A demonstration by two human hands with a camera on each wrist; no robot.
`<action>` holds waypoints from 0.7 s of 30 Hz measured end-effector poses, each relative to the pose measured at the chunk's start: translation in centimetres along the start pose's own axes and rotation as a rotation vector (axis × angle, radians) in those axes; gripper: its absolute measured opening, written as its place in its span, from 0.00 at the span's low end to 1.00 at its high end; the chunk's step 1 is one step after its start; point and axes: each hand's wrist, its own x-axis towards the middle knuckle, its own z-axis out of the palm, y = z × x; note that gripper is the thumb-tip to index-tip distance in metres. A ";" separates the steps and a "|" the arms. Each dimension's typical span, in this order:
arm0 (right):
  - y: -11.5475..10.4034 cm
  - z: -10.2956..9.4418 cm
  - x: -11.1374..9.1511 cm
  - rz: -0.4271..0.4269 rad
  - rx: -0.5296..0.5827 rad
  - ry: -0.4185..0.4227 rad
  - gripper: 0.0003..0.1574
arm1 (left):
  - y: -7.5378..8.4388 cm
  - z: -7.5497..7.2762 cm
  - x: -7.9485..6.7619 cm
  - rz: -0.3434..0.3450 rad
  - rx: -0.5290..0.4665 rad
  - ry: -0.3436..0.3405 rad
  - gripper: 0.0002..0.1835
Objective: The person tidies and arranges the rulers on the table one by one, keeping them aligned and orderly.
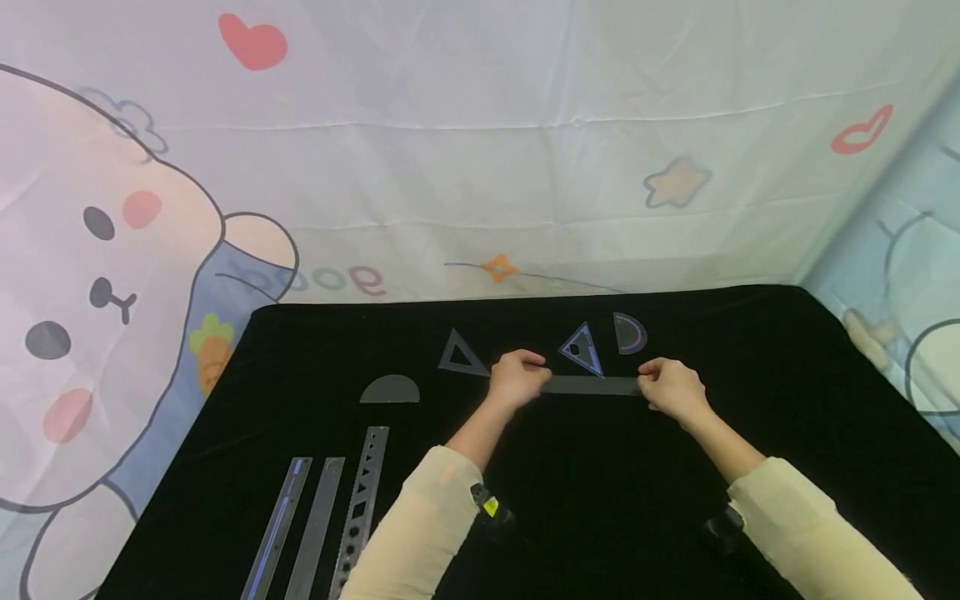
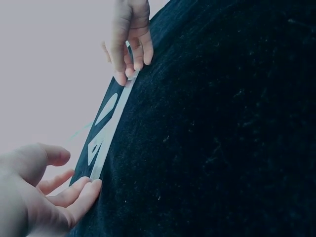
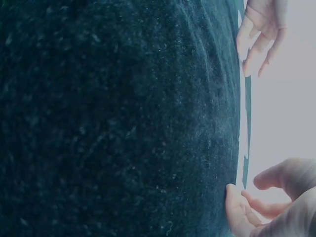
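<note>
A flat grey straight ruler (image 1: 591,386) lies crosswise on the black cloth, one hand at each end. The left hand (image 1: 517,379) touches its left end with the fingertips; in the left wrist view, the left thumb stands apart from the ruler (image 2: 109,143). At the other end the right hand (image 1: 673,389) has its fingertips on the ruler, and in the right wrist view its thumb is raised away. Just beyond the ruler lie a set square with blue markings (image 1: 592,360) and a small protractor (image 1: 637,337). A grey set square (image 1: 477,365) is beside the left hand.
A grey half-round protractor (image 1: 390,390) lies to the left. Nearer the person are a ruler with a blue stripe (image 1: 262,554), a plain ruler (image 1: 315,529) and a stencil ruler with cut-out shapes (image 1: 366,475). A printed curtain (image 1: 480,150) hangs behind the table.
</note>
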 end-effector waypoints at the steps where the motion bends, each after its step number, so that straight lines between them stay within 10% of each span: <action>1: 0.0 0.0 0.0 0.002 -0.002 0.007 0.18 | 0.0 0.0 0.0 0.003 -0.002 0.001 0.15; 21: -0.6 -0.1 0.1 -0.011 -0.016 0.096 0.16 | 0.0 -0.1 -0.3 0.036 -0.020 0.013 0.14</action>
